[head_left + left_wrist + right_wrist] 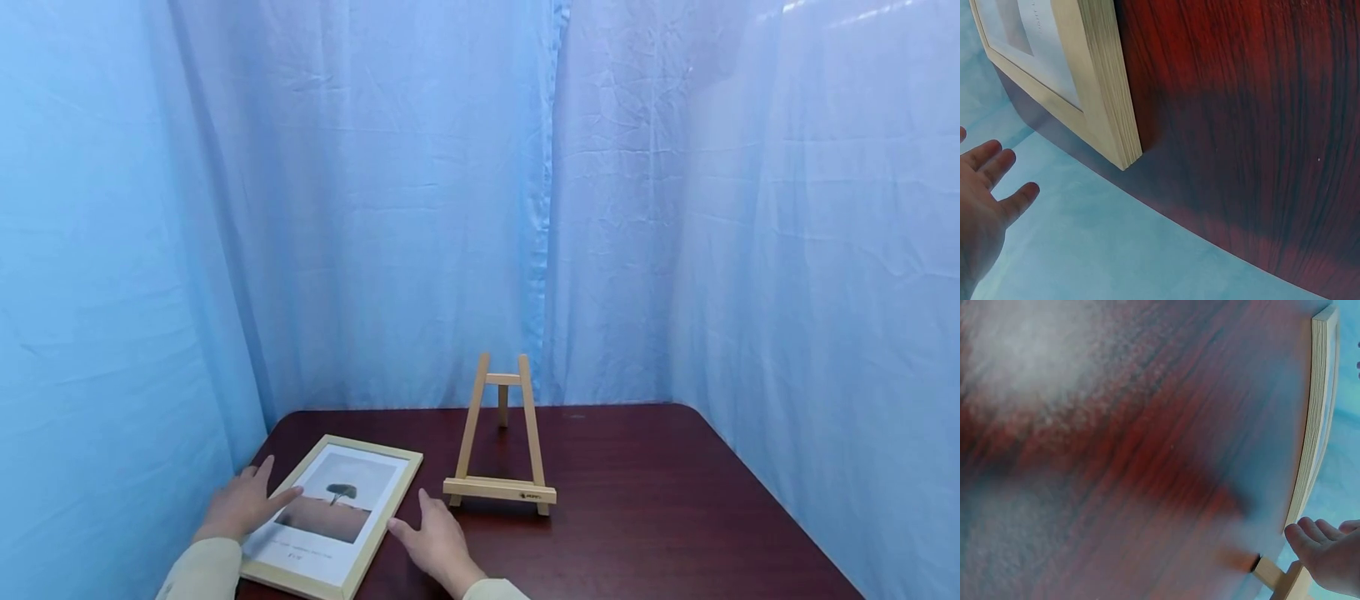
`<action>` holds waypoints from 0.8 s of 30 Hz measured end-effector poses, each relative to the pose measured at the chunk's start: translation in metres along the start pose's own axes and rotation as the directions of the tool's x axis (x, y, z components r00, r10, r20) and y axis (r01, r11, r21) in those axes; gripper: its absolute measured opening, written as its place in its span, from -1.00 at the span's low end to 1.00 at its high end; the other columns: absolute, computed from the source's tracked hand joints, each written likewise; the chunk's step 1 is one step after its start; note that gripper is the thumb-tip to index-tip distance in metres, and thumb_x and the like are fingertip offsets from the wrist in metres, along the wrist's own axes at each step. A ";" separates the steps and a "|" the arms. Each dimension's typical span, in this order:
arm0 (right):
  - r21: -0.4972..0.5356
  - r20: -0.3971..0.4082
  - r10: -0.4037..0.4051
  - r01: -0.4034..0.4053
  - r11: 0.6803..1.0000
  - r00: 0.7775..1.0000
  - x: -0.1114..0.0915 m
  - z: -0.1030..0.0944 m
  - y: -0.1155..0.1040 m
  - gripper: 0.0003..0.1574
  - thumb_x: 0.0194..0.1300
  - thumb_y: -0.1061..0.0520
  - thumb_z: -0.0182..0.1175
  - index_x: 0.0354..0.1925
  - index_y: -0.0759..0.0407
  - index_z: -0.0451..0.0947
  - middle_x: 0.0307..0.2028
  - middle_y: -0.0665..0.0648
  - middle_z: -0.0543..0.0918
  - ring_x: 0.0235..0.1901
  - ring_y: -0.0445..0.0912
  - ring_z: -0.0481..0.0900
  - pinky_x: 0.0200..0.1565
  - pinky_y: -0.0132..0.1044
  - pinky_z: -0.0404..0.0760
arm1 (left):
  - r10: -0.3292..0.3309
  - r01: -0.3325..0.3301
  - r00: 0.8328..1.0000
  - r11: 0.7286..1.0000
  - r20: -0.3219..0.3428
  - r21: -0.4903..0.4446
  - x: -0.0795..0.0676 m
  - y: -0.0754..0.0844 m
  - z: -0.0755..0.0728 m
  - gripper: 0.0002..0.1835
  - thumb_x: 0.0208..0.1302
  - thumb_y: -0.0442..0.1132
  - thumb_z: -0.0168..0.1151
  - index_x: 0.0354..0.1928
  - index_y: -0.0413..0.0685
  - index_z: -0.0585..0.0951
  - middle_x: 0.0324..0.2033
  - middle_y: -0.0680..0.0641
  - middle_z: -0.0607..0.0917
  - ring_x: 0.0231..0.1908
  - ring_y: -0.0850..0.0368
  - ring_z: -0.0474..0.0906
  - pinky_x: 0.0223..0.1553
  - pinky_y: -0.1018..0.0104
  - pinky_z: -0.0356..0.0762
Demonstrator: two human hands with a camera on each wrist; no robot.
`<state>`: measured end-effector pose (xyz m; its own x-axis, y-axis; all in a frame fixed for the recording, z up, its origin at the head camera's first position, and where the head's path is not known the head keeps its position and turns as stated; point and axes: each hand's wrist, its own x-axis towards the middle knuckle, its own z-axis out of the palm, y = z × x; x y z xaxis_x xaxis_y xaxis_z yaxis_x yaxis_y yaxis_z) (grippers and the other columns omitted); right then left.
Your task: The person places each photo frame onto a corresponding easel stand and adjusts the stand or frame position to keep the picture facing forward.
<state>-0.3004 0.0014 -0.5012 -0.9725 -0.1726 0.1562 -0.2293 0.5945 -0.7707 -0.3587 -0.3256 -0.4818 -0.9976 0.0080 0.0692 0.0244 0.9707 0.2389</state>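
Observation:
A picture frame [339,517] with a pale wooden border and a print of a tree lies flat at the table's left. My left hand [243,504] hovers by its left edge, fingers spread, the thumb reaching over the print. Beside the right edge is my right hand [435,537], its fingers extended and the thumb near the border; whether it touches cannot be made out. In the left wrist view the left hand [985,206] appears apart from the frame's corner [1107,140]. The right wrist view has the right hand [1329,553] near the frame's side [1313,419].
A small wooden easel [501,483] stands upright on the dark red-brown table [660,517], right of the picture frame. Its lower ledge faces me, close to my right hand. Blue curtains [420,208] hang around the table's back and sides.

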 end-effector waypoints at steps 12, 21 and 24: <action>0.048 -0.016 0.012 -0.012 0.999 1.000 -0.005 0.006 0.000 -0.04 0.26 -0.17 0.34 0.29 0.53 0.35 0.16 0.52 0.48 0.18 0.35 0.44 0.16 0.23 0.40 | -0.071 0.081 0.992 0.993 0.109 -0.091 0.000 -0.004 0.008 0.30 0.11 0.59 0.03 0.39 -0.58 0.12 0.25 -0.71 0.18 0.24 -0.65 0.13 0.16 -0.47 0.18; 0.069 -0.002 0.042 -0.041 0.997 0.999 -0.006 0.010 0.003 -0.07 0.25 -0.14 0.36 0.27 0.54 0.37 0.15 0.55 0.47 0.19 0.40 0.41 0.16 0.29 0.36 | -0.070 0.081 0.989 0.994 0.134 -0.078 0.004 -0.005 0.016 0.21 0.19 0.49 0.09 0.36 -0.60 0.17 0.22 -0.70 0.24 0.24 -0.62 0.19 0.17 -0.43 0.22; 0.079 0.019 0.057 -0.059 0.995 0.998 -0.006 0.010 0.004 -0.08 0.25 -0.14 0.36 0.26 0.54 0.37 0.15 0.56 0.46 0.20 0.42 0.39 0.17 0.31 0.34 | -0.063 0.073 0.989 0.995 0.134 -0.070 0.003 -0.004 0.018 0.19 0.20 0.47 0.09 0.33 -0.64 0.20 0.20 -0.70 0.27 0.23 -0.62 0.22 0.17 -0.40 0.24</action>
<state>-0.2954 -0.0034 -0.5111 -0.9831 -0.1533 0.0998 -0.1679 0.5394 -0.8252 -0.3631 -0.3257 -0.4999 -0.9969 -0.0212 -0.0761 -0.0439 0.9496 0.3105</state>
